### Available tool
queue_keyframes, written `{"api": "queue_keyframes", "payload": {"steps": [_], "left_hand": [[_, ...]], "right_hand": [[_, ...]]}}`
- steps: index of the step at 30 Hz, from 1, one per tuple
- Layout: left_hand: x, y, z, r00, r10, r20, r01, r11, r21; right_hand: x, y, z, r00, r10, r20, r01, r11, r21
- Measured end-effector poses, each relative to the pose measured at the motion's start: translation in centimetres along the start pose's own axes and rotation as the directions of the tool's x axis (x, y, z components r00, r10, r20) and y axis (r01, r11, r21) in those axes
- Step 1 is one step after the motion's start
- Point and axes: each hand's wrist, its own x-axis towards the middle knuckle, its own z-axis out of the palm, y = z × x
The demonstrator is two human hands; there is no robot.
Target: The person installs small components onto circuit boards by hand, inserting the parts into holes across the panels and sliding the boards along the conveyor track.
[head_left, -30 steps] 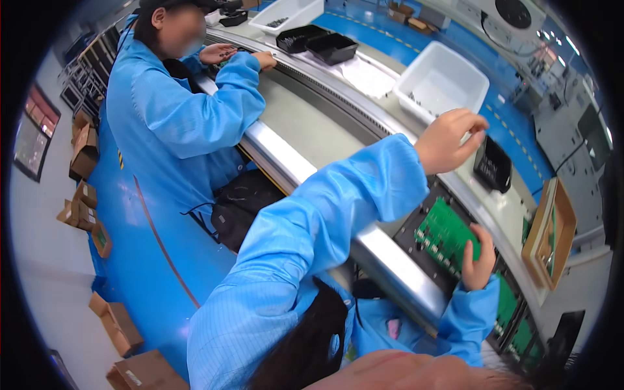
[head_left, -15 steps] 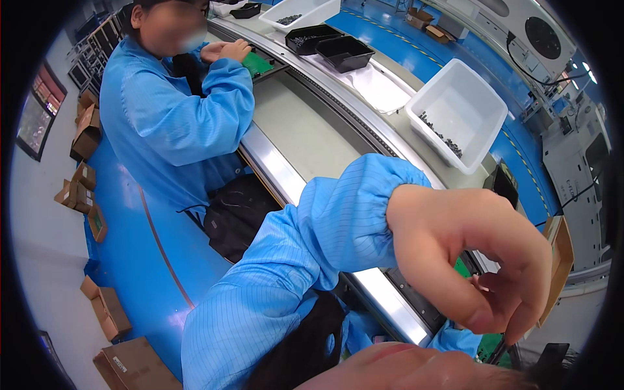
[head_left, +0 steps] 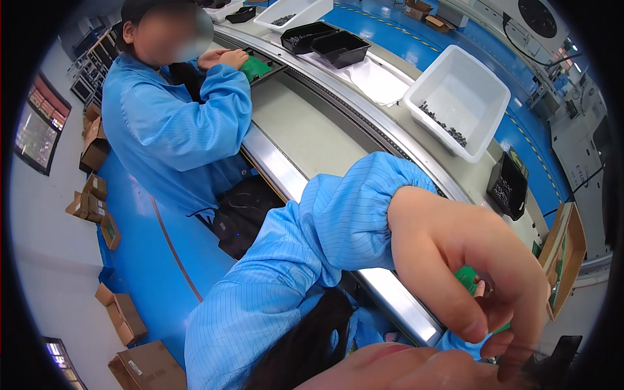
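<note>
My left hand (head_left: 474,260) fills the lower right, very close to the camera. Its blue sleeve (head_left: 351,214) runs in from the lower left. The thumb and fingers curl down and pinch together, and I see nothing between them. Behind it, a corner of a green circuit board (head_left: 467,278) shows by the metal rail of the conveyor (head_left: 396,305). A fingertip of my right hand (head_left: 480,286) lies on that board's edge. Everything else of that hand is hidden behind my left hand.
A co-worker in a blue coat (head_left: 169,130) leans over another green board (head_left: 258,66) at the conveyor belt (head_left: 312,130). Beyond the belt stand a white bin (head_left: 478,140) of small dark parts, black trays (head_left: 325,42) and a small black bin (head_left: 507,188). Cardboard boxes (head_left: 120,315) lie on the floor.
My left hand has come back from the far side of the belt toward the camera and now covers the board and most of my right hand. The view has swung left.
</note>
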Motion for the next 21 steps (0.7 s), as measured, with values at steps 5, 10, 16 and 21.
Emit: {"api": "queue_keyframes", "payload": {"steps": [5, 10, 16, 21], "left_hand": [[0.7, 1.3, 0.2, 0.986, -0.164, -0.022, 0.166, 0.983, 0.078], [1.0, 1.3, 0.3, 0.983, -0.185, -0.009, 0.185, 0.98, 0.067], [1.2, 1.3, 0.6, 0.98, -0.198, 0.006, 0.197, 0.979, 0.053], [1.4, 0.9, 0.5, 0.979, -0.203, 0.017, 0.202, 0.978, 0.051]], "right_hand": [[0.1, 0.1, -0.3, 1.0, -0.009, 0.015, 0.009, 0.999, -0.033], [0.1, -0.1, -0.9, 0.999, -0.028, 0.026, 0.03, 0.998, -0.063], [0.1, -0.2, -1.9, 0.998, -0.054, 0.038, 0.058, 0.992, -0.108], [0.2, -0.3, -2.7, 0.996, -0.075, 0.052, 0.082, 0.986, -0.148]]}}
